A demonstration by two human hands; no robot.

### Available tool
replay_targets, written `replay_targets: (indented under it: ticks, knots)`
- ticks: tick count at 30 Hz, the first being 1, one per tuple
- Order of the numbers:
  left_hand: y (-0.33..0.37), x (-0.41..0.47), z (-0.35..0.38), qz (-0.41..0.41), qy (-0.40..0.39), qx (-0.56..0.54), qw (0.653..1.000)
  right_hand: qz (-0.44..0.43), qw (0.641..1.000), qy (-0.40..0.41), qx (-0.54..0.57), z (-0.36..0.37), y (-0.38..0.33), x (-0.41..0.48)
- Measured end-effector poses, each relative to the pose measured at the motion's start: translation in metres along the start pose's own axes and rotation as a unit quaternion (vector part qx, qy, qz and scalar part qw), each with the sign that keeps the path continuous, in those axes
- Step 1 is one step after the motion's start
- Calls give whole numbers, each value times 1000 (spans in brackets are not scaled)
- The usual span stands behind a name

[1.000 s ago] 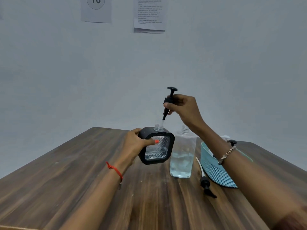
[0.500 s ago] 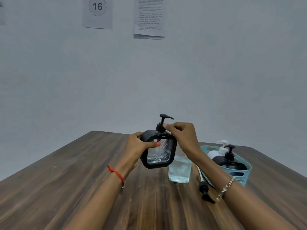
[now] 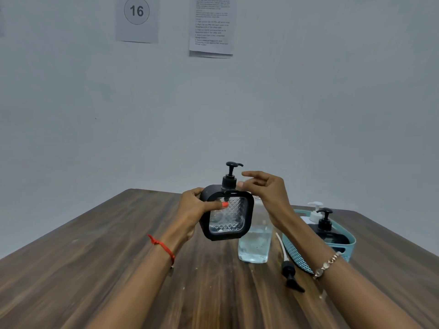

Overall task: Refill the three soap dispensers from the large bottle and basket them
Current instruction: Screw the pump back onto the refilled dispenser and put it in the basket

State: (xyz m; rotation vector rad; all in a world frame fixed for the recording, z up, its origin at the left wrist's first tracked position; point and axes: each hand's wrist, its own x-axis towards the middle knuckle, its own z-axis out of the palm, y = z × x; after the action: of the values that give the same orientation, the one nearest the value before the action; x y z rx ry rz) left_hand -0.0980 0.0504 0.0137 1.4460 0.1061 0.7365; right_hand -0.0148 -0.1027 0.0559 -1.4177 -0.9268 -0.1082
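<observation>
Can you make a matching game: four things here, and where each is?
1 black square soap dispenser with clear window
2 large clear plastic bottle
3 loose black pump with white tube
4 white-pump dispenser

A lying on the wooden table
B in the teal mesh basket
C held by the left hand
D standing on the table

Pairs: 1-C, 2-D, 3-A, 4-B
</observation>
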Motion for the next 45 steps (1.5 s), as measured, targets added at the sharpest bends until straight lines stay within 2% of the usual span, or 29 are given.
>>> replay_targets:
  ticks: [5, 6, 9, 10, 12, 14, 16, 19, 23, 28, 32, 34, 40, 45]
  knots:
    - [4, -6, 3, 5, -64, 3, 998, 84, 985, -148, -3, -3, -10, 6]
    - [5, -6, 4, 6, -68, 6, 998, 84, 986, -143, -21, 0, -13, 5]
    - [4, -6, 7, 7, -63, 13, 998, 60, 992, -29, -112, 13, -12, 0]
    - [3, -7, 7, 6, -62, 10, 998, 60, 990, -13, -128, 15, -10, -1]
    - [2, -8, 8, 2, -63, 0, 998, 83, 990, -54, -100, 12, -10, -2]
    - [2, -8, 7, -5, -66, -8, 998, 97, 987, -124, -22, 4, -12, -1]
    - [2, -8, 4, -7, -71, -8, 997, 80, 986, -142, 15, -1, -12, 0]
    - [1, -7, 4, -8, -70, -4, 998, 61, 995, -76, -15, 2, -12, -3]
    - [-2, -6, 8, -4, -47, 1, 999, 78, 996, 15, -34, 13, -9, -5]
    - [-8, -6, 11, -13, -36, 4, 999, 86, 991, 79, -65, 23, 0, -11]
    - [-13, -8, 12, -5, -22, 0, 1000, 61, 980, 118, -146, 26, 5, -11]
    - [-13, -9, 12, -6, -23, -1, 1000, 62, 985, 90, -135, 23, 6, -9]
    - [-7, -9, 8, -22, -57, -15, 998, 109, 991, -69, -35, 6, 2, -6]
    - [-6, -9, 10, -34, -73, -19, 997, 112, 990, -61, -57, 3, 4, -8]
